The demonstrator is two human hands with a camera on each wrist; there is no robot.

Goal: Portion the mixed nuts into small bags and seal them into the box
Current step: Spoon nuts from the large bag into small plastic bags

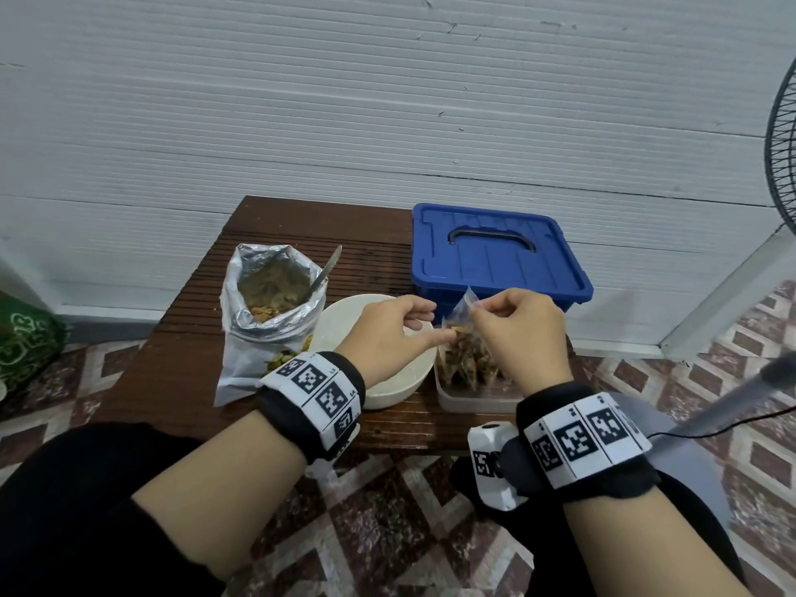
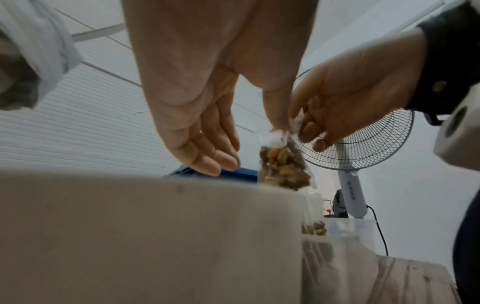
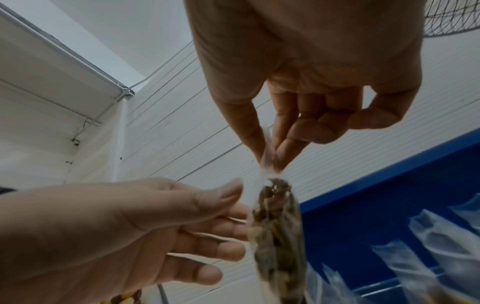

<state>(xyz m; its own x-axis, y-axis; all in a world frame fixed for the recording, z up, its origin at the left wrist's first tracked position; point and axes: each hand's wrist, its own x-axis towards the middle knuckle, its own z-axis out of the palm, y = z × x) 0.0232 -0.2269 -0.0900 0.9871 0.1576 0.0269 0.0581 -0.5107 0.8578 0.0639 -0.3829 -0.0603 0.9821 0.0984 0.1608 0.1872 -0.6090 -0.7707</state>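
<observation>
Fan (image 1: 782, 140) cut off by the right edge of the head view. Clear tub (image 1: 474, 396) partly hidden behind the right hand (image 1: 517, 338); its contents too blurred to identify. Bowl (image 2: 145, 236), a blurred mass filling the lower left of the left wrist view, hides most of the box (image 2: 233, 171).

Right hand (image 1: 514, 333) pinched in a grip, left hand (image 1: 387, 338) loosely spread
</observation>
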